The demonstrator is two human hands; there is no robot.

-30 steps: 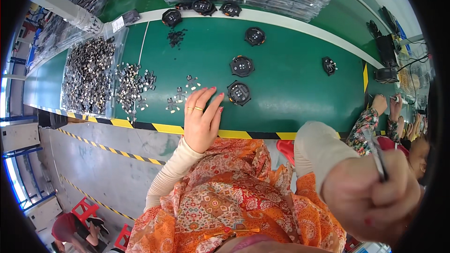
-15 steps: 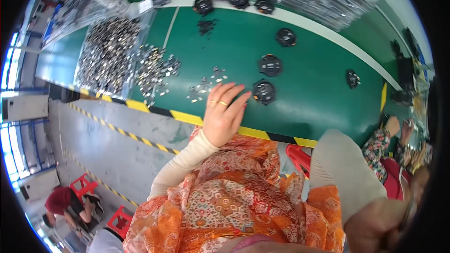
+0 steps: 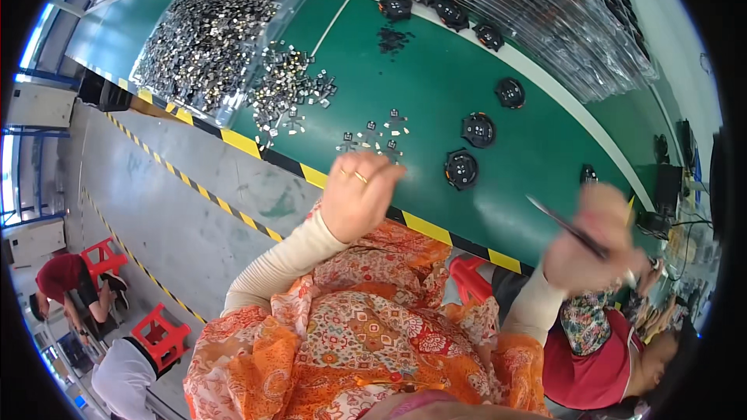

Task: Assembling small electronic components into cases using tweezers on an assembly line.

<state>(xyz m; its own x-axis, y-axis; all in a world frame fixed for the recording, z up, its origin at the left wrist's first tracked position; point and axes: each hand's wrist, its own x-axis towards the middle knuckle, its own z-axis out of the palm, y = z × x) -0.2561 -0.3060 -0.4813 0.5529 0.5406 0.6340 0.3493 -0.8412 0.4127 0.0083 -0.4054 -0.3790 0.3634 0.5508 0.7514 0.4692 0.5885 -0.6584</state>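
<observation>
My left hand (image 3: 359, 196) hovers at the table's near edge with its fingers curled and the thumb close to the index finger. Its fingertips are partly hidden, so I cannot make out what lies between them. Just beyond it are several small dark parts with light tabs (image 3: 372, 135). Further right, my right hand (image 3: 593, 243) is smeared by motion and grips tweezers (image 3: 572, 227), whose thin tip points up and left. Between the hands lies a round black watch case (image 3: 461, 169), with a second watch case (image 3: 478, 131) and a third watch case (image 3: 510, 93) behind it.
A plastic bag heaped with small metallic parts (image 3: 204, 50) covers the left of the green table (image 3: 412, 82); loose parts (image 3: 286, 82) spill beside it. Black bits (image 3: 393, 40) and more watch cases (image 3: 395, 5) lie farther back. Plastic-wrapped trays (image 3: 537, 19) line the back. A co-worker (image 3: 587, 342) sits at right.
My left hand has drawn back slightly and its fingers have curled from stretched out. My right hand has come forward over the right side with tweezers in it. The view has shifted.
</observation>
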